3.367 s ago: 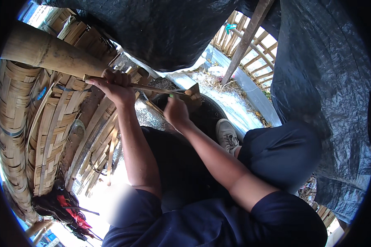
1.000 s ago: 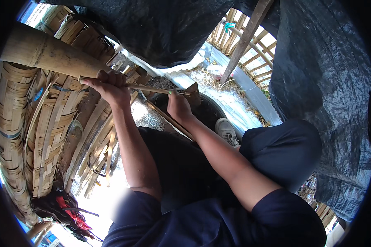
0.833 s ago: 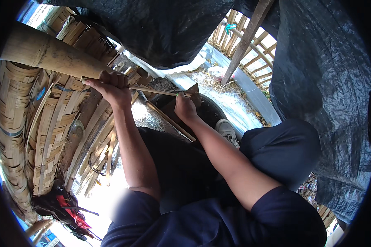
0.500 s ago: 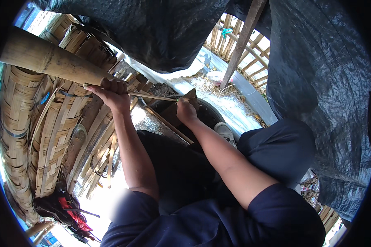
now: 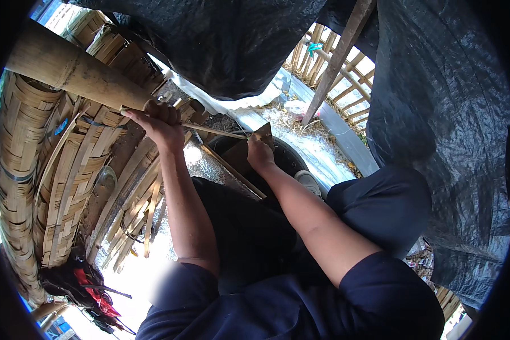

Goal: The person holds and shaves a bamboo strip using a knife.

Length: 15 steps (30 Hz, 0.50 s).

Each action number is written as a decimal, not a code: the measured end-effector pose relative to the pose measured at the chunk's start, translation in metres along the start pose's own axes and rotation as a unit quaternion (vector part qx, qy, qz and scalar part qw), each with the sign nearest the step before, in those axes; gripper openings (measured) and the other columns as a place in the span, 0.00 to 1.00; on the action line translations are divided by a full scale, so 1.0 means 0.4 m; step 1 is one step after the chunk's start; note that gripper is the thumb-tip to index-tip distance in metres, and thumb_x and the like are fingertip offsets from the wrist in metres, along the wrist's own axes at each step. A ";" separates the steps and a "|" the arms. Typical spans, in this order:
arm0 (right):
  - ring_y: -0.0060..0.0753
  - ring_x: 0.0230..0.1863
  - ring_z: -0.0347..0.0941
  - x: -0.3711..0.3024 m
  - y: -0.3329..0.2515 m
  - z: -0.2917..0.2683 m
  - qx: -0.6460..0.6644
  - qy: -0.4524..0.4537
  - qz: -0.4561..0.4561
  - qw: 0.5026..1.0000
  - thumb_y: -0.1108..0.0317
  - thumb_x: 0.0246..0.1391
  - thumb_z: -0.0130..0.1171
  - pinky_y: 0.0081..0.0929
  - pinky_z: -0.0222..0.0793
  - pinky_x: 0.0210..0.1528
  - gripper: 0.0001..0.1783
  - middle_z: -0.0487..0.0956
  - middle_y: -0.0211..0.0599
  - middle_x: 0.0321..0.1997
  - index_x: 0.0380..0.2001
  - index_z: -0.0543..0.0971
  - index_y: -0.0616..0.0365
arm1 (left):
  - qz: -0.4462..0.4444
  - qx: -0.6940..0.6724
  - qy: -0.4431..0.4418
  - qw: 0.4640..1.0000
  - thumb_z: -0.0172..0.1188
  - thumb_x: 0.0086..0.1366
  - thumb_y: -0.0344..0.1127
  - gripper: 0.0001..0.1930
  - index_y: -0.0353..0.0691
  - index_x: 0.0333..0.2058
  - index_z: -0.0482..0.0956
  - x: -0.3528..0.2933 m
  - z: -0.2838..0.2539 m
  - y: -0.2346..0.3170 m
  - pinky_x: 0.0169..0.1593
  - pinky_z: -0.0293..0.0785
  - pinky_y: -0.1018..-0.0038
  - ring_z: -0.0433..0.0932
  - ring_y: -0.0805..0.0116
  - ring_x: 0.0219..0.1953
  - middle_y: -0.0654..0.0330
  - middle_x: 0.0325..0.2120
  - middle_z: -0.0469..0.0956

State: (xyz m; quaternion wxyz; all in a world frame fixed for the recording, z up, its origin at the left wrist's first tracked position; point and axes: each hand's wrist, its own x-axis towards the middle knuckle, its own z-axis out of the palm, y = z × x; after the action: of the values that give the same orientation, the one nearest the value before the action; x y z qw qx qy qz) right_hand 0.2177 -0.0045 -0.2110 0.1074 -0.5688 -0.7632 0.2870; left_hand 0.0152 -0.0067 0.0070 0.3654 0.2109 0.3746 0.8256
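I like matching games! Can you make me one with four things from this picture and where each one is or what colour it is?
Things:
1. bamboo strip
2. blade
3. woven bamboo baskets
4. shoe

Descriptions:
A. white, beside the right forearm
B. stacked on the person's left
C. gripped in the left hand
D. held by the right hand

Pairs: 1-C, 2-D, 3-B, 4-A
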 end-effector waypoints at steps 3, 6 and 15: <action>0.57 0.34 0.78 -0.011 -0.004 0.005 -0.005 0.007 0.013 1.000 0.65 0.61 0.45 0.47 0.74 0.37 0.13 0.79 0.58 0.29 0.42 0.68 0.65 | -0.006 -0.003 -0.008 1.000 0.32 0.60 0.76 0.33 0.51 0.15 0.49 0.001 -0.008 -0.001 0.18 0.37 0.74 0.39 0.76 0.13 0.72 0.09 0.43; 0.56 0.35 0.78 -0.001 0.008 0.008 0.002 -0.005 0.005 1.000 0.66 0.60 0.45 0.47 0.74 0.37 0.15 0.79 0.58 0.30 0.44 0.67 0.66 | 0.000 -0.007 -0.020 1.000 0.32 0.60 0.76 0.33 0.52 0.15 0.49 0.001 -0.006 -0.001 0.19 0.37 0.74 0.39 0.76 0.13 0.72 0.09 0.43; 0.58 0.37 0.78 -0.006 0.042 -0.001 -0.026 -0.042 0.059 0.997 0.67 0.60 0.43 0.49 0.75 0.39 0.09 0.79 0.59 0.31 0.40 0.67 0.61 | -0.028 -0.011 -0.038 0.999 0.35 0.59 0.76 0.35 0.49 0.15 0.46 -0.019 0.033 -0.001 0.20 0.37 0.73 0.37 0.76 0.14 0.71 0.09 0.42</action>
State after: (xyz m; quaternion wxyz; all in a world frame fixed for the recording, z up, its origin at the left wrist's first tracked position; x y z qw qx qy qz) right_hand 0.2323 -0.0034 -0.2196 0.0440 -0.6027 -0.7395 0.2967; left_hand 0.0285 -0.0060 0.0145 0.4048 0.2275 0.3568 0.8106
